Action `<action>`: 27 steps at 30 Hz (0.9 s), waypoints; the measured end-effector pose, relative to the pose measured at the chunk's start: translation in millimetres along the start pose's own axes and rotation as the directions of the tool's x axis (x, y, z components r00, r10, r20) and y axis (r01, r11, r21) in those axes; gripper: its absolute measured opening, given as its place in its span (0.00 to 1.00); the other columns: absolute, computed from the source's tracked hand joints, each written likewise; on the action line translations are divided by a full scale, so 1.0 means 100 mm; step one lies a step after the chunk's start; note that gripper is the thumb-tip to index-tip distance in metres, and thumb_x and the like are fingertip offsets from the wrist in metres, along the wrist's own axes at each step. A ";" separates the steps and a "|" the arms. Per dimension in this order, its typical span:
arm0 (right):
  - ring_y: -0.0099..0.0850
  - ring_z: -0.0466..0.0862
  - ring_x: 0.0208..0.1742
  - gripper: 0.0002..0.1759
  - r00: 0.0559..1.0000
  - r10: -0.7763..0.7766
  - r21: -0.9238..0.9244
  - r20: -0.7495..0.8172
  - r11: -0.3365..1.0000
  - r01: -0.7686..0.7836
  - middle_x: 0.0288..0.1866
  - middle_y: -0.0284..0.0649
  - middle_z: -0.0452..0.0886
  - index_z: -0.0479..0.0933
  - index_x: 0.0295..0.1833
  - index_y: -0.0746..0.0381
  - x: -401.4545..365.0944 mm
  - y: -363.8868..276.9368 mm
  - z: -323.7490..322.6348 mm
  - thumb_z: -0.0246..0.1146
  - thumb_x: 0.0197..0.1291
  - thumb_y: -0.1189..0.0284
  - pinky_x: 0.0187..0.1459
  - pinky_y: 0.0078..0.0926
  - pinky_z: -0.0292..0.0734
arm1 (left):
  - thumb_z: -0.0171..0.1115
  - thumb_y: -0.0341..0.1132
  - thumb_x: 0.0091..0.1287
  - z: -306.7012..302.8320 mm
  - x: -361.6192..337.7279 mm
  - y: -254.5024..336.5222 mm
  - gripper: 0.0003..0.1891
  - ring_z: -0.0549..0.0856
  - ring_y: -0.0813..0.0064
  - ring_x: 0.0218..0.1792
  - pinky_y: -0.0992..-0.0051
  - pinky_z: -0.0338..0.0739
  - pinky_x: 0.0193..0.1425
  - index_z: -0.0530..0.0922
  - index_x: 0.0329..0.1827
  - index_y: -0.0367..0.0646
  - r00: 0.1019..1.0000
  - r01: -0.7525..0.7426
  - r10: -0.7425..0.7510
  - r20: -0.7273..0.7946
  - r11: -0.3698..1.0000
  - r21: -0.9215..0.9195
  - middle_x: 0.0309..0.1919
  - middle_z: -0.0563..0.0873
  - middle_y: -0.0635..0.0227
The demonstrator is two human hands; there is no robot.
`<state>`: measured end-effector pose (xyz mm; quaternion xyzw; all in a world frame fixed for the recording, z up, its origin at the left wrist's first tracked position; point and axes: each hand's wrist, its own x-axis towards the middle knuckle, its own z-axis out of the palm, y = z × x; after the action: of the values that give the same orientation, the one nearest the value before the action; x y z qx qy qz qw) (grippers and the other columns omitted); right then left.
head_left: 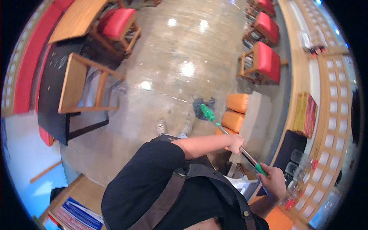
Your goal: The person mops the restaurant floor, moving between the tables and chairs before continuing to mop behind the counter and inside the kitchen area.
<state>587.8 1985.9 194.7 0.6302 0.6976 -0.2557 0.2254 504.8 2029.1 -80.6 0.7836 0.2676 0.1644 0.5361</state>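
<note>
My left hand [235, 143] reaches across my body and is wrapped round the metal pole of a mop [249, 156]. Higher up, near its green grip, my right hand [273, 181] is also closed on the pole. The mop slants away from me to the floor. Its dark grey strands [197, 109] lie spread on the floor, below a green socket [207, 112], just ahead of my right shoe [187, 127]. Close by on the right are orange cushioned seats [233, 120].
Red-topped stools [266, 61] line the right side beside a wooden counter. A wooden chair [73, 84] and table [76, 19] stand at left. Bottles and glasses [299, 172] and a red-yellow box [305, 114] sit on the right ledge. The floor [165, 69] looks shiny.
</note>
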 end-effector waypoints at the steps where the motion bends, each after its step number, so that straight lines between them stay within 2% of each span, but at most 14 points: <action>1: 0.48 0.79 0.35 0.24 0.997 -0.075 0.073 0.026 0.995 0.073 0.30 0.53 0.77 0.74 0.51 0.60 0.06 -0.01 0.02 0.64 0.43 0.72 0.36 0.36 0.73 | 0.62 0.45 0.42 -0.13 -0.19 -0.03 0.16 0.81 0.53 0.30 0.62 0.76 0.37 0.80 0.23 0.39 0.993 0.082 -0.085 0.082 0.996 0.030 0.22 0.81 0.51; 4: 0.46 0.80 0.36 0.23 0.977 -0.062 0.192 0.203 0.981 0.022 0.31 0.53 0.77 0.74 0.51 0.61 0.37 -0.57 -0.01 0.63 0.44 0.73 0.37 0.35 0.73 | 0.61 0.49 0.44 -0.45 -0.94 -0.24 0.19 0.81 0.53 0.30 0.60 0.75 0.35 0.80 0.24 0.38 0.964 0.266 -0.261 -0.055 0.954 0.137 0.22 0.80 0.50; 5: 0.45 0.80 0.37 0.24 0.954 -0.282 0.257 0.098 0.933 0.250 0.35 0.54 0.78 0.73 0.53 0.60 0.58 -0.54 0.21 0.62 0.46 0.70 0.38 0.35 0.74 | 0.60 0.51 0.45 -0.59 -1.24 -0.35 0.21 0.81 0.52 0.30 0.60 0.75 0.35 0.81 0.25 0.39 0.955 0.293 -0.285 -0.078 0.948 0.122 0.22 0.80 0.50; 8: 0.47 0.80 0.39 0.23 0.906 -0.407 0.092 0.120 0.913 0.398 0.36 0.53 0.78 0.72 0.54 0.56 1.13 -1.16 0.75 0.59 0.51 0.64 0.39 0.39 0.73 | 0.59 0.48 0.46 -0.74 -2.01 -1.05 0.18 0.81 0.52 0.36 0.59 0.76 0.40 0.81 0.28 0.41 0.887 0.455 -0.428 -0.173 0.874 0.171 0.29 0.82 0.50; 9: 0.48 0.79 0.39 0.22 0.889 -0.432 0.032 0.148 0.901 0.432 0.35 0.53 0.79 0.72 0.55 0.54 1.36 -1.34 1.07 0.57 0.52 0.62 0.39 0.41 0.73 | 0.59 0.44 0.46 -0.61 -2.27 -1.45 0.16 0.81 0.52 0.36 0.59 0.76 0.40 0.81 0.32 0.42 0.838 0.514 -0.447 -0.314 0.839 0.177 0.32 0.82 0.51; 10: 0.48 0.79 0.39 0.21 0.875 -0.431 -0.017 0.223 0.895 0.445 0.34 0.52 0.79 0.70 0.57 0.49 1.43 -1.73 1.22 0.55 0.55 0.63 0.39 0.44 0.73 | 0.59 0.42 0.46 -0.63 -2.55 -1.63 0.15 0.80 0.55 0.41 0.61 0.76 0.44 0.80 0.35 0.44 0.725 0.683 -0.644 -0.244 0.718 0.136 0.37 0.82 0.53; 11: 0.48 0.79 0.40 0.22 0.861 -0.470 0.038 0.195 0.881 0.472 0.36 0.52 0.79 0.68 0.58 0.48 1.74 -1.83 1.75 0.54 0.56 0.62 0.39 0.45 0.73 | 0.59 0.39 0.47 -0.47 -2.89 -1.97 0.13 0.77 0.56 0.48 0.63 0.72 0.51 0.81 0.35 0.47 0.628 0.737 -0.619 -0.471 0.668 0.104 0.44 0.80 0.55; 12: 0.49 0.79 0.41 0.22 0.851 -0.473 0.058 0.229 0.879 0.473 0.38 0.53 0.79 0.68 0.58 0.49 1.95 -2.07 2.13 0.54 0.56 0.61 0.42 0.45 0.73 | 0.61 0.38 0.49 -0.38 -3.18 -2.05 0.17 0.71 0.58 0.56 0.65 0.67 0.58 0.78 0.44 0.48 0.308 0.899 -0.699 -0.646 0.436 -0.044 0.52 0.75 0.53; 13: 0.50 0.78 0.42 0.21 0.839 -0.503 0.071 0.209 0.863 0.500 0.39 0.53 0.78 0.68 0.57 0.49 2.16 -2.35 2.48 0.53 0.57 0.60 0.44 0.46 0.72 | 0.64 0.39 0.49 0.04 -3.43 -2.81 0.26 0.68 0.56 0.59 0.64 0.64 0.61 0.71 0.54 0.47 -0.058 0.924 -0.646 -0.761 0.254 -0.285 0.57 0.69 0.51; 15: 0.50 0.78 0.43 0.21 0.789 -0.587 0.183 0.179 0.808 0.560 0.41 0.52 0.78 0.68 0.58 0.49 2.62 -2.94 3.09 0.52 0.58 0.60 0.45 0.45 0.72 | 0.65 0.40 0.49 -0.29 -3.90 -1.87 0.32 0.64 0.55 0.61 0.63 0.62 0.62 0.66 0.59 0.45 -0.113 0.914 -0.751 -0.651 0.178 -0.364 0.60 0.65 0.51; 19: 0.47 0.76 0.50 0.23 0.800 -0.582 0.281 0.145 0.799 0.531 0.50 0.52 0.75 0.67 0.59 0.53 3.27 -3.85 3.86 0.53 0.58 0.58 0.51 0.43 0.70 | 0.66 0.43 0.48 0.34 -4.75 -1.54 0.31 0.66 0.52 0.59 0.63 0.63 0.62 0.68 0.57 0.46 -0.079 0.875 -0.791 -0.607 0.236 -0.422 0.58 0.66 0.51; 21: 0.44 0.74 0.54 0.23 0.812 -0.547 0.205 0.204 0.835 0.511 0.53 0.49 0.73 0.68 0.59 0.51 3.41 -4.01 3.88 0.52 0.58 0.57 0.54 0.39 0.69 | 0.65 0.43 0.49 0.66 -4.95 -1.23 0.28 0.67 0.52 0.58 0.63 0.63 0.62 0.70 0.55 0.46 -0.212 0.859 -0.837 -0.505 0.087 -0.505 0.55 0.68 0.51; 24: 0.44 0.73 0.55 0.24 0.798 -0.585 0.274 0.146 0.799 0.536 0.54 0.50 0.73 0.69 0.59 0.51 3.65 -3.26 3.87 0.51 0.58 0.53 0.56 0.36 0.67 | 0.65 0.44 0.50 1.32 -5.09 -1.04 0.26 0.69 0.53 0.56 0.63 0.65 0.61 0.72 0.51 0.44 -0.306 0.794 -0.883 -0.356 -0.030 -0.607 0.53 0.69 0.50; 27: 0.43 0.72 0.57 0.23 0.791 -0.605 0.283 0.091 0.777 0.562 0.55 0.50 0.73 0.69 0.59 0.56 3.46 -1.81 3.79 0.50 0.60 0.57 0.56 0.35 0.66 | 0.65 0.46 0.49 2.03 -5.01 -0.96 0.22 0.72 0.54 0.53 0.63 0.67 0.58 0.76 0.46 0.45 -0.282 0.771 -0.933 -0.225 -0.080 -0.631 0.49 0.73 0.50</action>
<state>368.7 1994.4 -303.2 0.3791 0.7995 -0.4508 0.1175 189.4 1605.2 -230.5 0.1467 0.8875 0.0052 0.4367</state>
